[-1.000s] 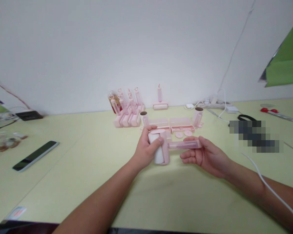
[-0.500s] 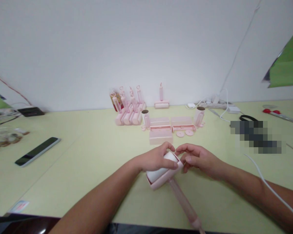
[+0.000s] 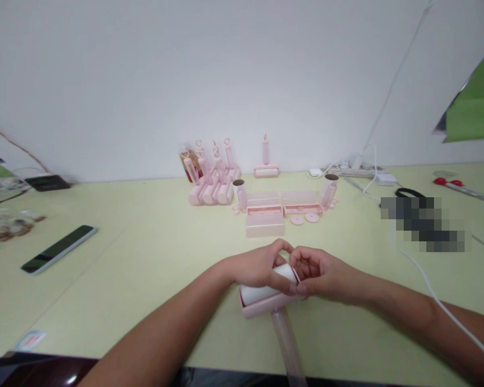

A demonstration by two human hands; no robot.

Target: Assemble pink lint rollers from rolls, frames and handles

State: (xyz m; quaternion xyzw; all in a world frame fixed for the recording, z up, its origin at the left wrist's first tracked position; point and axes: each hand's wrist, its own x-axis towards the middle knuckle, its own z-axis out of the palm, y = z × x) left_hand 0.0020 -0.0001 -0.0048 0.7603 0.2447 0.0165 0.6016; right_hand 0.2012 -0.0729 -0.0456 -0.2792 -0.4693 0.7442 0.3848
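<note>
A pink lint roller with a white paper roll lies in front of me, its clear pink handle pointing down toward the table's near edge and running out of view. My left hand is wrapped over the roll from the left, thumb along the holder's rim. At the right end of the holder is my right hand, closed, with its thumb on the rim by my left thumb and its fingers curled behind the end. What those fingertips touch is partly hidden.
Beyond my hands lie pink covers, round discs and spare handles. Several assembled lint rollers stand by the wall, one more apart. A phone lies left; a white cable crosses at right.
My right hand has closed from a looser pose onto the holder's right end. The lint roller has turned, its handle swinging left to point more straight toward me.
</note>
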